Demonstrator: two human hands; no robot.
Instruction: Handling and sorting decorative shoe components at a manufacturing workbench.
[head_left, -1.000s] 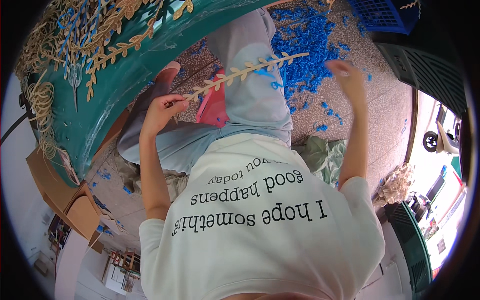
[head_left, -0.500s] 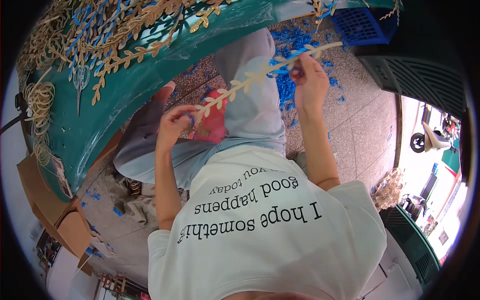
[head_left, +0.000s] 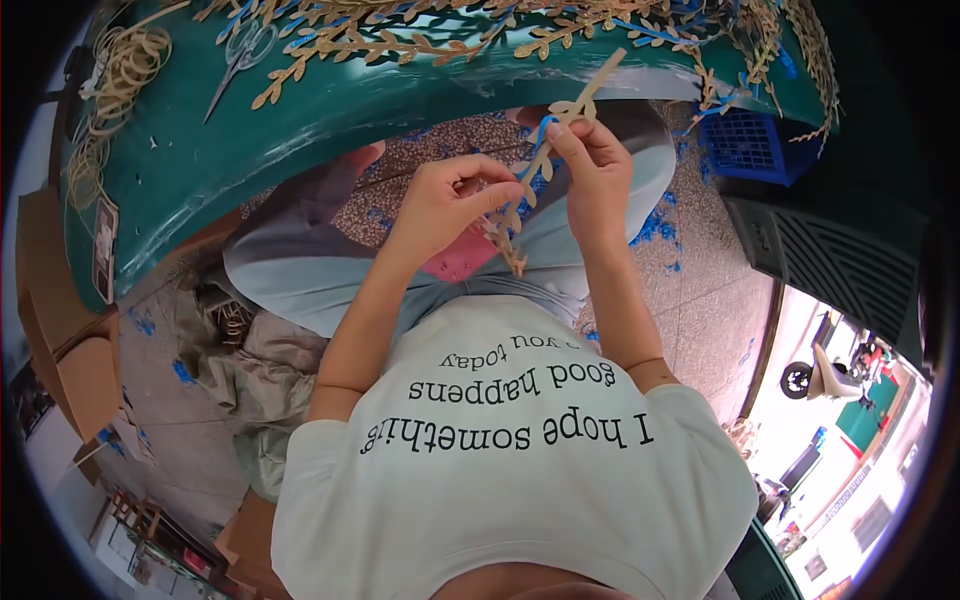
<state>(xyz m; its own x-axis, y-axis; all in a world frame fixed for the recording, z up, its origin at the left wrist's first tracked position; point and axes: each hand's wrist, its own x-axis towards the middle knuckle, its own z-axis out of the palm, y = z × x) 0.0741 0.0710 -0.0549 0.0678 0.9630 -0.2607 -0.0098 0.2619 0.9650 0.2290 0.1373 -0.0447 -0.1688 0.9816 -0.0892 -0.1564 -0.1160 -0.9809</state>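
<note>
A beige leaf-shaped garland strip [head_left: 585,98] runs at a steep slant between my hands, above my lap. Its plain, leafless end sticks up toward the table edge, and its lower leaves hang below my fingers. A narrow blue strip [head_left: 546,130] lies along part of it. My right hand [head_left: 598,190] pinches the garland near the upper end, thumb against fingers. My left hand [head_left: 440,205] is closed, thumb and forefinger pressed together at the side of the strip a little lower down. What exactly sits between those left fingertips is partly hidden.
More leaf garlands [head_left: 430,47] are heaped on the green-covered table [head_left: 165,200] ahead. Scissors [head_left: 240,58] and a coil of thin beige strip [head_left: 130,75] lie at its left. A blue plastic basket [head_left: 745,148] stands right, near blue scraps [head_left: 657,226]. Cardboard [head_left: 50,290] stands left.
My left hand has moved right and up, close to my right hand. The garland, stretched out wide between them before, now stands steeper. My head view has turned, so the table shifted right in the picture.
</note>
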